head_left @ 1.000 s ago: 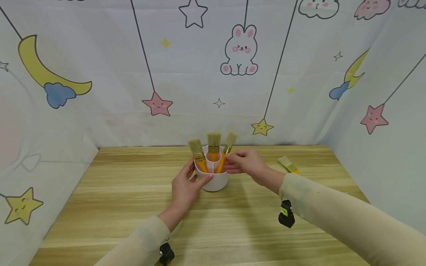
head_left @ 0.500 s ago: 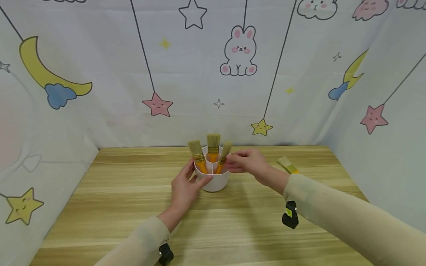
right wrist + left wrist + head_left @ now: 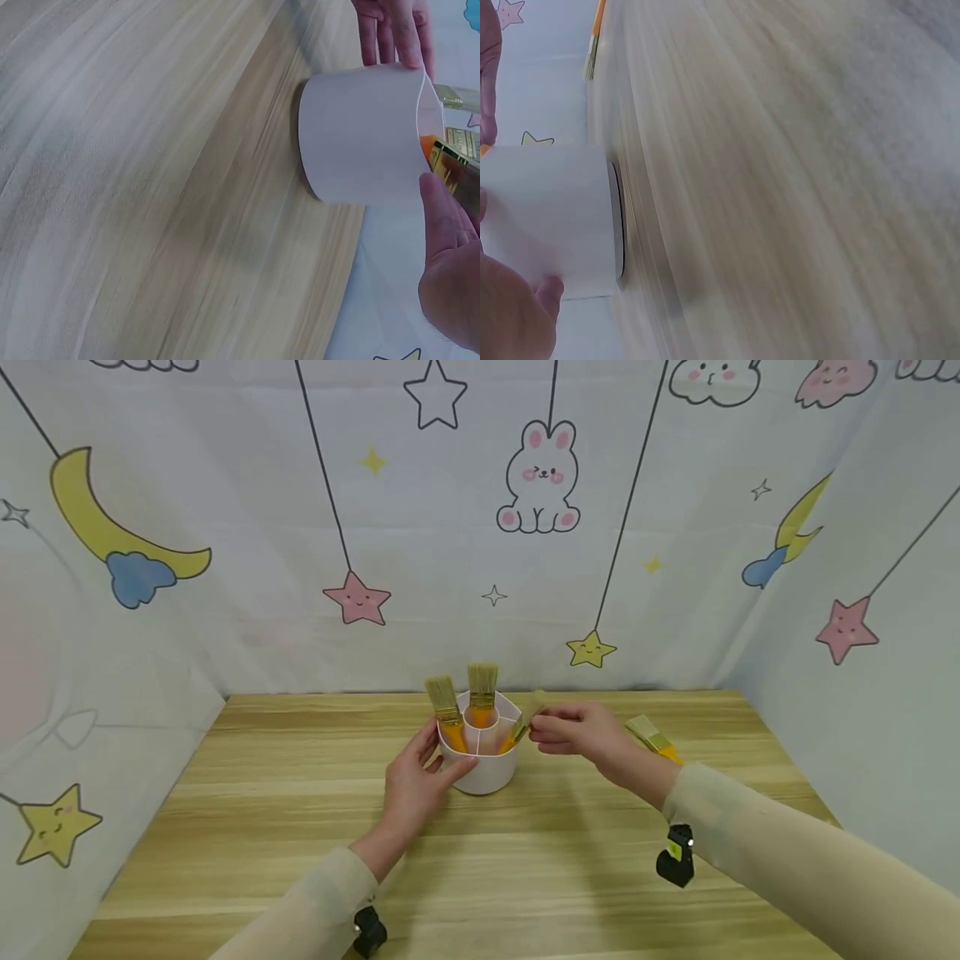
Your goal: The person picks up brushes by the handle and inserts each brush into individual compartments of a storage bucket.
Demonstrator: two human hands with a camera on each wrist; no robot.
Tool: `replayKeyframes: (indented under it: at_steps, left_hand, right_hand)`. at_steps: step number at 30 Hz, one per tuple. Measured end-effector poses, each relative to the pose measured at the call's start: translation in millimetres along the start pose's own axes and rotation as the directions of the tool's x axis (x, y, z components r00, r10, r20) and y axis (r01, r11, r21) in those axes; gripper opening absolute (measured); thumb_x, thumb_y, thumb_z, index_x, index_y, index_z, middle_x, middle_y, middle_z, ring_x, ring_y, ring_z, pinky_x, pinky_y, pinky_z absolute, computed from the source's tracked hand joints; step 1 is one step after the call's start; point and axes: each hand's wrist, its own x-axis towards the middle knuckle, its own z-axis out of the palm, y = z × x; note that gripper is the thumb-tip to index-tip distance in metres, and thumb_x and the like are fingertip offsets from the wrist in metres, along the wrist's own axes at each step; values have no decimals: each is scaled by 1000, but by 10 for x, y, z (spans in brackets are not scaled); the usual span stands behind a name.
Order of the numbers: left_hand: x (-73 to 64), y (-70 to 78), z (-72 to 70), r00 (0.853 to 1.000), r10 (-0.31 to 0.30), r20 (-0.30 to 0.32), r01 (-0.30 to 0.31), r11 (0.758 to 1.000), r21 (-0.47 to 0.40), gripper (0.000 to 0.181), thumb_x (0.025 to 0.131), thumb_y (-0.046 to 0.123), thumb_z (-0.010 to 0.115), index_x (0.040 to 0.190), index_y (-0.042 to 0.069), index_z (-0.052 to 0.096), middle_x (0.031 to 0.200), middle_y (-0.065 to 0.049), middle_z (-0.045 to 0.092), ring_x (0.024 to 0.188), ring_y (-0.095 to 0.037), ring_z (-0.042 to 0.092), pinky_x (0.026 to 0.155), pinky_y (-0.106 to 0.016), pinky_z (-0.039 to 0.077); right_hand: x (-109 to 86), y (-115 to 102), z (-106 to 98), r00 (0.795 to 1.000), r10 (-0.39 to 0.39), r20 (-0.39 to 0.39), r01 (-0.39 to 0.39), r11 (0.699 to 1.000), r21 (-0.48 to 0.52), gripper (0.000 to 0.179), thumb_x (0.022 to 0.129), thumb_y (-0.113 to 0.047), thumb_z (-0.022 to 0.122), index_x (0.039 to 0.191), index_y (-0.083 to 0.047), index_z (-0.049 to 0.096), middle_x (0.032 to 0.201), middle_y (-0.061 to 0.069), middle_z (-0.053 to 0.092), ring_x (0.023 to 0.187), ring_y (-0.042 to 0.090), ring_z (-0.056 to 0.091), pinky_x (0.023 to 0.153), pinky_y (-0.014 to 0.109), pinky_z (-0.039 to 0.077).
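Note:
A white round divided holder [image 3: 480, 774] stands on the wooden table, with a small round tube in its middle and thin partitions. My left hand [image 3: 415, 785] grips its left side, thumb across the front wall. One flat paintbrush [image 3: 443, 697] with an orange handle leans in the left compartment. Another paintbrush [image 3: 482, 683] stands upright, bristles up, in the central tube. On the right, my right hand [image 3: 573, 732] pinches a third paintbrush [image 3: 450, 163] by its metal band; this brush tilts right over the rim, its orange handle end inside the holder.
A further paintbrush [image 3: 651, 735] lies on the table [image 3: 300, 777] to the right, partly behind my right forearm. Behind the table hangs a white cloth [image 3: 442, 527] printed with stars, moons and a rabbit.
My right hand has moved right, and the brush it pinches has gone lower, now leaning further right over the rim. The left hand stays on the holder.

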Motion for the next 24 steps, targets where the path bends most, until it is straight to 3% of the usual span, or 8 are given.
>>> replayKeyframes:
  at_steps: [8, 15, 20, 24]
  left_hand:
    - [77, -33, -81, 997, -13, 81, 15, 1000, -17, 90, 89, 15, 90, 164, 5, 42, 167, -12, 44, 152, -33, 45, 115, -47, 48]
    - [189, -70, -219, 983, -20, 180, 23, 1000, -16, 88, 92, 14, 88, 165, 5, 40, 168, -14, 42, 153, -33, 44, 115, -45, 48]
    - [269, -80, -307, 964, -17, 266, 19, 1000, -5, 87, 94, 15, 86, 166, 4, 38, 169, -16, 40, 154, -34, 42, 117, -47, 46]
    - [314, -71, -352, 949, -25, 313, 34, 999, -25, 88, 94, 14, 85, 167, 4, 35, 169, -17, 39, 154, -35, 41, 119, -48, 45]
  right_hand:
    - [-44, 64, -144, 1000, -13, 25, 14, 999, -39, 55, 107, -15, 68, 151, 13, 51, 144, 31, 62, 123, 32, 72, 105, 44, 59]
    - [-63, 71, -292, 998, -42, 40, 48, 983, -177, 59, 107, -22, 69, 154, 8, 50, 149, 27, 60, 130, 35, 67, 105, 41, 59]
    - [-100, 94, -423, 997, -77, 15, 77, 928, -364, 60, 106, -29, 71, 154, 3, 54, 145, 20, 66, 131, 33, 67, 109, 47, 56]
    - [-121, 111, -536, 992, -125, 30, 124, 882, -455, 60, 106, -28, 70, 153, 5, 54, 145, 22, 65, 133, 36, 64, 111, 52, 54]
